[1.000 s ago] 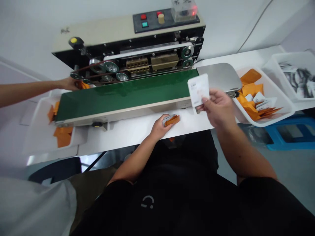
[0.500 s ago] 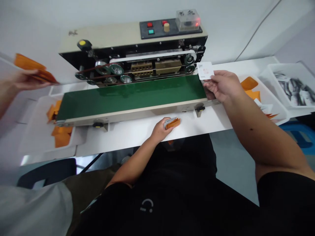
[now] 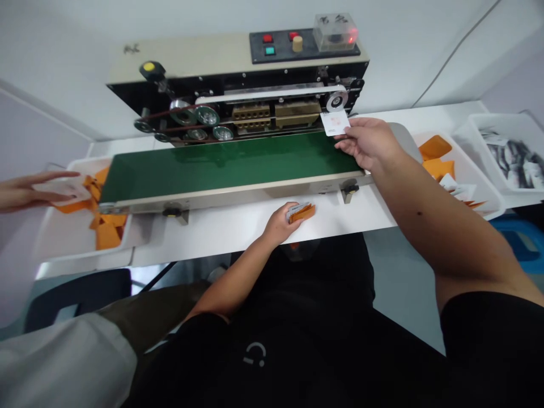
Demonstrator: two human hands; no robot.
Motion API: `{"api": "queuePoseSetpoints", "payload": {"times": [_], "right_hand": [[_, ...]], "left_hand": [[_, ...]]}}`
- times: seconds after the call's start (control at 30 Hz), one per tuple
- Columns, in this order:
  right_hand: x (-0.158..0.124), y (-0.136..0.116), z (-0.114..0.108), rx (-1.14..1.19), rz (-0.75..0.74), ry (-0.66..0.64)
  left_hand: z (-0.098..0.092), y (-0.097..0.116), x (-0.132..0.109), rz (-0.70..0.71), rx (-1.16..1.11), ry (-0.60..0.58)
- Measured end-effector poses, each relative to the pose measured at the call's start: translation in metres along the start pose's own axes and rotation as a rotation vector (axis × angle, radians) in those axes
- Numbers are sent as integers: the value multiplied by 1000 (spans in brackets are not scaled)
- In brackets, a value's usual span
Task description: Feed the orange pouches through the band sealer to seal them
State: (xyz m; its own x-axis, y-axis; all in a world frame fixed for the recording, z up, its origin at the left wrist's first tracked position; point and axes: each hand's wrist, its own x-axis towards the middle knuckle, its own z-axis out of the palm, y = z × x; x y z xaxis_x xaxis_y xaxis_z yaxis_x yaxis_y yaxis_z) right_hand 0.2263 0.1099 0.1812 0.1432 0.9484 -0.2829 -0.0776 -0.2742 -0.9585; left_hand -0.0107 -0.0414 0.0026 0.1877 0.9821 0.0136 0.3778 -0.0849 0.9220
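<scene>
Between the thumb and fingers of my right hand (image 3: 369, 141) is a small white packet (image 3: 334, 123) with faint print. Its top edge is by the right-hand rollers of the band sealing machine (image 3: 187, 62), above the right end of the green conveyor belt (image 3: 229, 163). My left hand (image 3: 281, 225) is closed round a small stack of packets (image 3: 301, 212), orange and white, low over the white table edge in front of the machine. The belt under the white packet is partly hidden by my right hand.
At the left, a co-worker's hand (image 3: 29, 191) holds a packet over a white bin (image 3: 55, 238) with orange packets. On the right stand a bin (image 3: 488, 195) of orange and white packets and another bin (image 3: 471, 127) of grey-black packets.
My right hand has moved left with the white packet, along the machine's rollers. My left hand stays in place. The co-worker's hand has come down to the left bin.
</scene>
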Motion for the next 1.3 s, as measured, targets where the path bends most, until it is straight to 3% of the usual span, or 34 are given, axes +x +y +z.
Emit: {"api": "queuePoseSetpoints", "payload": {"times": [0.2,0.37,0.57,0.7,0.8,0.97,1.3], "right_hand": [[1,17,6,-32,-61,-53],[-41,49,1,-119,-307,-27],[-105,124,-6,-222,-483,-41],[-109,180,-13,-459,-465,-5],[-103,205,-16,-581,-502,-39],[-101,215,-16,-577,-510,-128],[-111,226,-15,-514,-435,-70]], "left_hand": [[1,-1,0,19,-7,5],[1,-1,0,31,-16,9],[1,1,0,27,-9,0],[2,1,0,24,-15,19],[3,-1,0,19,-44,36],[2,-1,0,13,-85,43],[-3,4,0,-45,-44,67]]}}
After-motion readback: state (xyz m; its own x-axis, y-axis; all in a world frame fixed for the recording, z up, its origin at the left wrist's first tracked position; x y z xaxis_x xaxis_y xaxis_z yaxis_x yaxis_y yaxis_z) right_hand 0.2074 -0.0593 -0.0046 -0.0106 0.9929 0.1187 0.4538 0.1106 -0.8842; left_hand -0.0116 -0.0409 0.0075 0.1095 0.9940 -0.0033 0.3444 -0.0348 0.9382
